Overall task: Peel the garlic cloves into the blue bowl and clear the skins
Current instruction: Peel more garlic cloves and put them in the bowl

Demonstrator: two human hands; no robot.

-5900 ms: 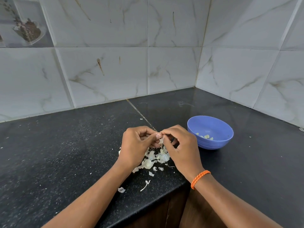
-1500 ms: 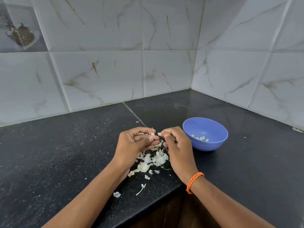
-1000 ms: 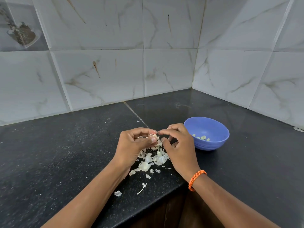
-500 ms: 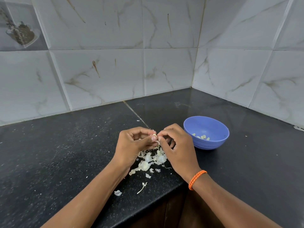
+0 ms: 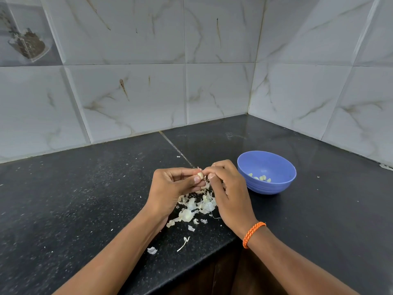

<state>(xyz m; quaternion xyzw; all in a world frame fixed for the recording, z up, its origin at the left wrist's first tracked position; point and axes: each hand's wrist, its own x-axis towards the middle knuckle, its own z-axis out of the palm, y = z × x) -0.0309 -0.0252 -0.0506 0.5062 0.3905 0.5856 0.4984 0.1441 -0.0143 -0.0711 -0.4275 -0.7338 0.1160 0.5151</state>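
Pinching one garlic clove (image 5: 199, 174) between our left hand (image 5: 170, 189) and right hand (image 5: 228, 192) above the skins (image 5: 194, 206), we should strip its husk gently, then drop it into the blue bowl (image 5: 276, 187) nearby.

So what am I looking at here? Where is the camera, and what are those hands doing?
There is no machine: a person wears a wide-angle camera on the head, looking down at their own two hands. The left hand pinches a garlic clove while the right hand, with an orange wristband, picks at its skin. They work above a pile of papery skins on a black countertop set into a tiled corner. To the right stands a blue bowl with a few peeled cloves inside.
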